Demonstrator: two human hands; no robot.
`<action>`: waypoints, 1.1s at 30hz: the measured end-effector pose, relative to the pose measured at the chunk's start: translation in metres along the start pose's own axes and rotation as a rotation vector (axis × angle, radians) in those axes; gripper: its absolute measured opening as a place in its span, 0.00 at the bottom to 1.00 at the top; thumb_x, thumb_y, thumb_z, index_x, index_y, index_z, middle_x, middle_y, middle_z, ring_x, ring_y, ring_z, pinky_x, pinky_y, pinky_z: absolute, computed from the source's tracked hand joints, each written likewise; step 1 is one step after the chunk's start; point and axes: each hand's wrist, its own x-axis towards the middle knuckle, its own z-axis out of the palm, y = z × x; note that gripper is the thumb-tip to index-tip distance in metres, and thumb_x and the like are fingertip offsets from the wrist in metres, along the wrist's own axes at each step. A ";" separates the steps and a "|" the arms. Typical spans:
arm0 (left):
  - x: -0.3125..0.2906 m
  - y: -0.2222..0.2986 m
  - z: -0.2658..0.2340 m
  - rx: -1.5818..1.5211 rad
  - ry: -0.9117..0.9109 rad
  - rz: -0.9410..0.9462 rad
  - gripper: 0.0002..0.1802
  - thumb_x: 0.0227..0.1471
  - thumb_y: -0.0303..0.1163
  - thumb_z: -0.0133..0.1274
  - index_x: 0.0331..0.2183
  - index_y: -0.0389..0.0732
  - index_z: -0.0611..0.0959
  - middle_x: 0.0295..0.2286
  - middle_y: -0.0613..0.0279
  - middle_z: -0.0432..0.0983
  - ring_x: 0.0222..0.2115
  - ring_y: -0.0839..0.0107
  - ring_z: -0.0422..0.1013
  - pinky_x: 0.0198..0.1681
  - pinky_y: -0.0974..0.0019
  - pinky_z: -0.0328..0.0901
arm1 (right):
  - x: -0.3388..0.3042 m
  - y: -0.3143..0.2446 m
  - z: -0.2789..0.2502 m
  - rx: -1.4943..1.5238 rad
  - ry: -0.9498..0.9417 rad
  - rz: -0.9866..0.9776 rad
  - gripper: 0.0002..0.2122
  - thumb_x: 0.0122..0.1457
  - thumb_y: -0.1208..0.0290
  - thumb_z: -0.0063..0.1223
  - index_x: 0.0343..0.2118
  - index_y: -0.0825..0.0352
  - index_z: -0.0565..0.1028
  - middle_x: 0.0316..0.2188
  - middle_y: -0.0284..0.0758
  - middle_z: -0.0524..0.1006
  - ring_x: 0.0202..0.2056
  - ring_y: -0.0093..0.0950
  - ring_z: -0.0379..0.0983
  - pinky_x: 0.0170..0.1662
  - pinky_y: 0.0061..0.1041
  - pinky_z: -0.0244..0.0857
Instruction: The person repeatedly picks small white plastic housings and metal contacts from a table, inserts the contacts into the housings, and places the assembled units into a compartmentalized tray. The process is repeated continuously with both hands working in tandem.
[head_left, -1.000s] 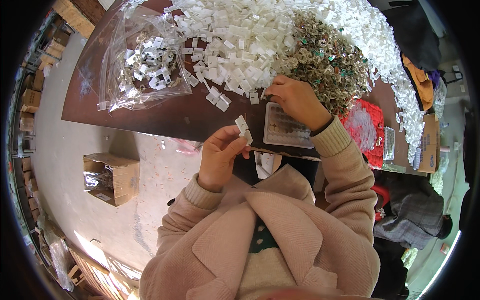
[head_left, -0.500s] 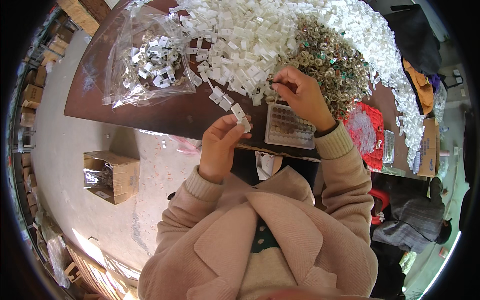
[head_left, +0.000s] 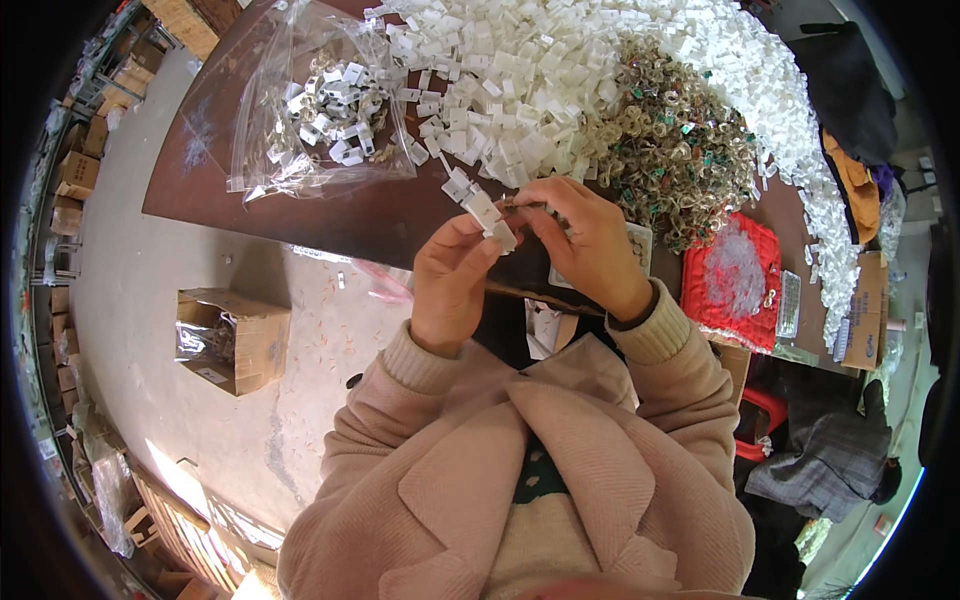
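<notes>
My left hand (head_left: 452, 285) pinches a small white plastic piece (head_left: 484, 210) with a folded, clip-like shape, just past the table's near edge. Close beside it, my right hand (head_left: 588, 245) has thumb and forefinger pressed together at the piece's right side. A thin dark bit shows at those fingertips, too small to name. Behind the right hand, a clear compartment tray (head_left: 640, 246) is mostly covered. Loose white pieces (head_left: 457, 183) lie on the table just beyond my left fingertips.
A large heap of white plastic pieces (head_left: 540, 90) covers the table's far side. Beside it lies a mound of small brownish, ring-like pieces (head_left: 675, 140). A clear bag (head_left: 345, 110) of white parts, a red cloth (head_left: 755, 275) and a floor carton (head_left: 262, 345) are around. A person (head_left: 825, 455) is at right.
My right hand has come left from above the tray to the white piece in my left hand, now covering much of the tray. The whole view has shifted slightly.
</notes>
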 end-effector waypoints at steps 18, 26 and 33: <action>-0.022 0.002 0.017 0.121 0.002 0.179 0.14 0.49 0.09 0.56 0.38 0.33 0.79 0.41 0.50 0.79 0.40 0.67 0.77 0.44 0.64 0.74 | -0.043 -0.039 0.002 0.157 0.199 0.058 0.06 0.52 0.84 0.60 0.33 0.70 0.78 0.32 0.38 0.79 0.31 0.30 0.78 0.33 0.24 0.72; -0.026 0.003 0.012 0.177 -0.087 0.257 0.13 0.49 0.10 0.56 0.37 0.32 0.79 0.38 0.51 0.80 0.39 0.69 0.77 0.43 0.65 0.74 | -0.053 -0.047 -0.012 0.581 0.020 0.363 0.10 0.51 0.83 0.62 0.37 0.69 0.80 0.30 0.38 0.80 0.30 0.28 0.78 0.32 0.22 0.71; -0.033 -0.014 0.020 0.252 0.018 0.384 0.13 0.50 0.13 0.57 0.38 0.37 0.76 0.37 0.50 0.80 0.42 0.58 0.77 0.48 0.58 0.72 | -0.066 -0.047 -0.003 0.343 0.158 0.218 0.11 0.50 0.82 0.63 0.38 0.67 0.80 0.32 0.37 0.81 0.30 0.27 0.78 0.34 0.22 0.71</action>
